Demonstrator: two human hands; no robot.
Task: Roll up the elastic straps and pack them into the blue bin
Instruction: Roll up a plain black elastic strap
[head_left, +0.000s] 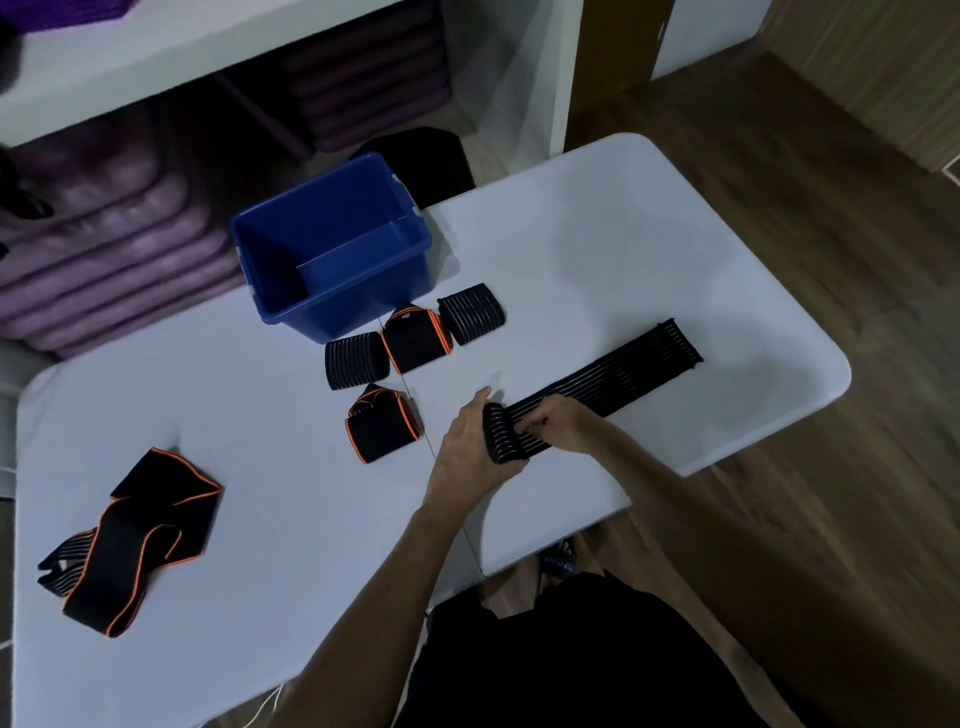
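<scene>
Rolling is under way: the left hand (470, 441) grips the started roll (500, 434) of the strap (608, 371), and the right hand (558, 423) pinches its windings. Next, I judge, wind on toward the flat tail, which ends near the bench (649, 249) edge. The bin (332, 244) stands empty, four rolls beside it.

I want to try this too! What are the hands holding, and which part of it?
Both hands hold one striped elastic strap at its rolled-up end. The left hand cups the roll; the right hand pinches it from the other side. The rest lies flat.
</scene>
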